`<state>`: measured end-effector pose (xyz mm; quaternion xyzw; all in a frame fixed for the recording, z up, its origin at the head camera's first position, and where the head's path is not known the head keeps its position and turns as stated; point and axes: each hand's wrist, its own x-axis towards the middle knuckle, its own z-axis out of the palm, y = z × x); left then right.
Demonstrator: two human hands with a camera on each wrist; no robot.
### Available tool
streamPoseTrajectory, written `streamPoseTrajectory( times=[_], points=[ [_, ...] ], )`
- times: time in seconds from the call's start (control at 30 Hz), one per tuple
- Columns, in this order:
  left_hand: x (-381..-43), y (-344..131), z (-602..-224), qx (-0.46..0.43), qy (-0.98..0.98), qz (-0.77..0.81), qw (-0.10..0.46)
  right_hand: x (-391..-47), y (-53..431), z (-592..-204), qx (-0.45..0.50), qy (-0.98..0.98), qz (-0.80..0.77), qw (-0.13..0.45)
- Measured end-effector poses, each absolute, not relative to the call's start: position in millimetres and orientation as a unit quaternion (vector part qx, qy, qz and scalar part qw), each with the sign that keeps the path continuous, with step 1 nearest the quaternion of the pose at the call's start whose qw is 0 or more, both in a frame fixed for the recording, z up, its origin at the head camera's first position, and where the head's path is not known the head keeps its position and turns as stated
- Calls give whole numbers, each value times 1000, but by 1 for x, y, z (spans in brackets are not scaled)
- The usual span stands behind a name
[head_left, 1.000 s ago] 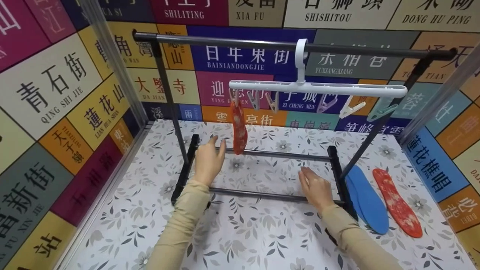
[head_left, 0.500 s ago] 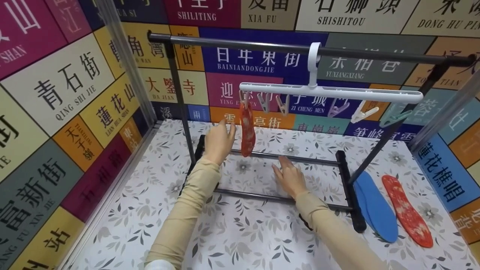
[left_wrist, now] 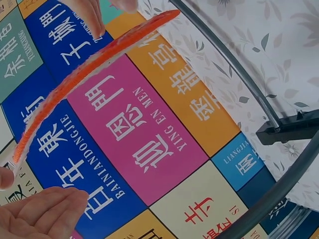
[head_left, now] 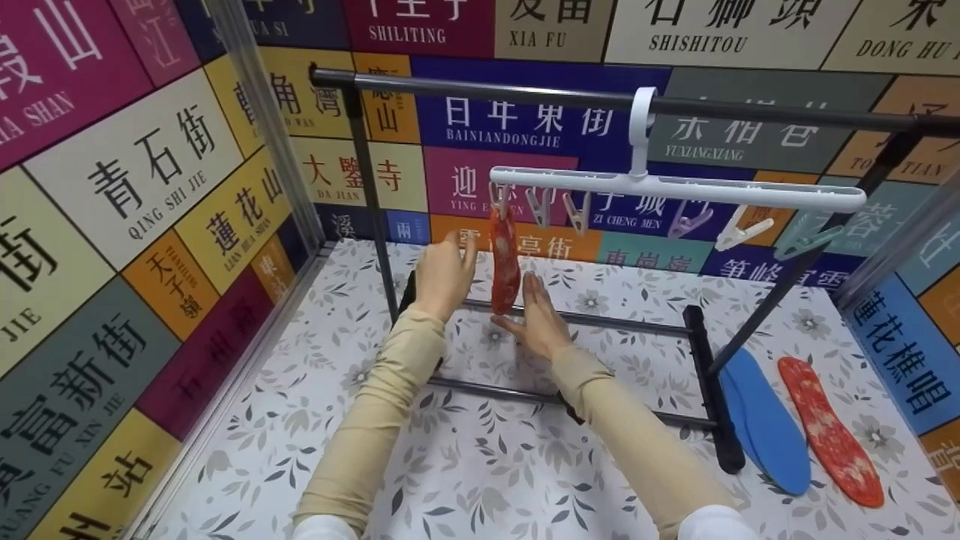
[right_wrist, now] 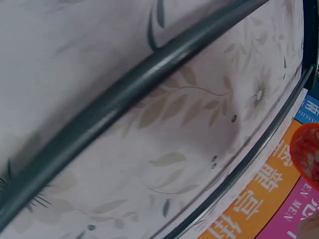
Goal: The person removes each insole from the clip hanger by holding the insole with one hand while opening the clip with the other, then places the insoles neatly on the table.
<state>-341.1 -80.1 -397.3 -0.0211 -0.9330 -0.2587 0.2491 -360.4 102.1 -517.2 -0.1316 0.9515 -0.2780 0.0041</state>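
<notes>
A red, pale-mottled insole hangs upright from a clip at the left end of a white clip hanger. Just to its left is my left hand, fingers extended upward and holding nothing. My right hand is on the insole's other side, fingers straight and thumb spread below its lower tip. The left wrist view shows the insole edge-on, with left fingers near the clipped end and right fingers by the free end. Only the insole's rounded tip shows in the right wrist view.
The hanger hooks over the top bar of a dark rack standing on a floral-patterned table. Several other clips dangle from it. Blue insoles and another red insole lie right of the rack. Sign-printed walls enclose the table.
My right hand has moved left and up from near the rack's right side to the hanging insole. My left hand has risen slightly beside it. The head view has shifted left.
</notes>
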Motion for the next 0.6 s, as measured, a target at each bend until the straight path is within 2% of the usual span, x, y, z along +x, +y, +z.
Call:
streamPoseTrajectory(
  times=[0.6],
  points=[
    [-340, -77, -389, -16, -929, -276, 245, -361, 78, -501, -157, 937, -313, -14]
  ],
)
